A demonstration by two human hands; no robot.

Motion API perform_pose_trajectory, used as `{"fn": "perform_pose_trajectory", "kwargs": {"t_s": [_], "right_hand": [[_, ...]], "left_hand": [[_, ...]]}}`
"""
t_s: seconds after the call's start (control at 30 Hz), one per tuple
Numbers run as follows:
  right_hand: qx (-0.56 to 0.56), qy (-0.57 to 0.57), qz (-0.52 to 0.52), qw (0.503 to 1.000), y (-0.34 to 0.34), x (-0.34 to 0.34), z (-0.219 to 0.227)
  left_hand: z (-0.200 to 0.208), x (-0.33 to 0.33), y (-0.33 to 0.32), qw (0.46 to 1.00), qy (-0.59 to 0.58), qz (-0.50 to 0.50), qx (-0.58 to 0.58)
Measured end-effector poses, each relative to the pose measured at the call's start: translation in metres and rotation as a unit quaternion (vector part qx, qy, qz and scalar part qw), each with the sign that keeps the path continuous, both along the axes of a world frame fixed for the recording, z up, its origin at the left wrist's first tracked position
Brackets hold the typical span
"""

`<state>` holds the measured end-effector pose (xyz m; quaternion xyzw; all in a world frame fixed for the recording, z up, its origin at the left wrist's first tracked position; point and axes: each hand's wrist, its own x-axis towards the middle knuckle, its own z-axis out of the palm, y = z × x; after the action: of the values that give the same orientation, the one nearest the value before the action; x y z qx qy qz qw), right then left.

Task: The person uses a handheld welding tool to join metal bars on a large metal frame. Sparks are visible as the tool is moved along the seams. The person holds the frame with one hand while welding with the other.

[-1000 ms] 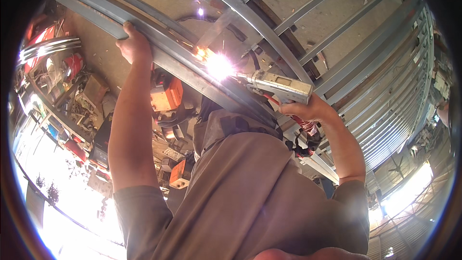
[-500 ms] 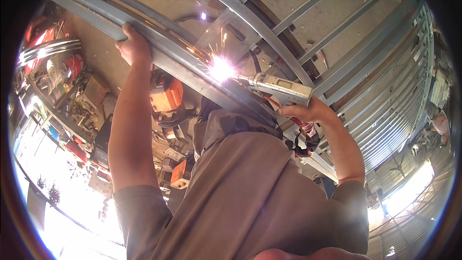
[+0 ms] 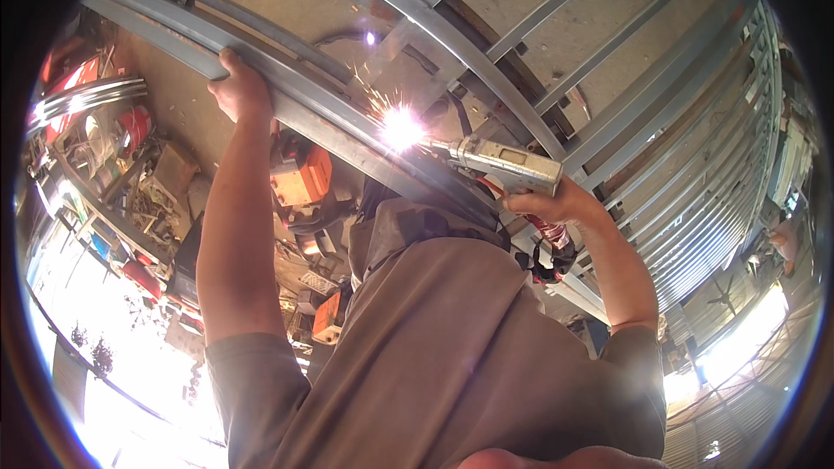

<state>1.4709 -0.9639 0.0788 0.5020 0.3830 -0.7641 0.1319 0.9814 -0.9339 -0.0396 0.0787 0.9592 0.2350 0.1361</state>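
Observation:
My left hand (image 3: 241, 89) is closed on the edge of a long grey steel bar (image 3: 304, 87), its thumb lying on top. This bar slants across in front of me from the far left toward my waist. In my right hand (image 3: 560, 202) is a metal-bodied welding gun (image 3: 508, 161), gripped by its handle, with its nozzle pointing left at the bar. At the nozzle's tip burns a white-violet glare (image 3: 401, 128), throwing orange sparks. That glare hides the spot being heated and the very tip of the nozzle.
Curved steel rails with crossbars (image 3: 469, 56) spread ahead and to the right. An orange machine (image 3: 302, 175) stands below the bar, between my left arm and body. Tools and scrap clutter the left side, near a red object (image 3: 135, 126). Another person (image 3: 784, 241) appears at the far right.
The glare and nozzle tip sit very slightly lower and farther right in the picture, and the sparks fan differently. Both hands keep their grips. The whole view has shifted a little.

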Motion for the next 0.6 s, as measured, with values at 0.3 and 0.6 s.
{"fn": "perform_pose_trajectory", "kwargs": {"t_s": [0.3,0.6], "right_hand": [[0.044,0.056,-0.110,0.991,-0.015,0.047,0.035],[0.222,0.063,-0.147,0.962,-0.100,0.007,0.078]], "left_hand": [[-0.008,-0.003,-0.008,1.000,-0.014,-0.013,-0.005],[0.003,0.005,-0.007,0.999,-0.034,-0.013,0.010]]}}
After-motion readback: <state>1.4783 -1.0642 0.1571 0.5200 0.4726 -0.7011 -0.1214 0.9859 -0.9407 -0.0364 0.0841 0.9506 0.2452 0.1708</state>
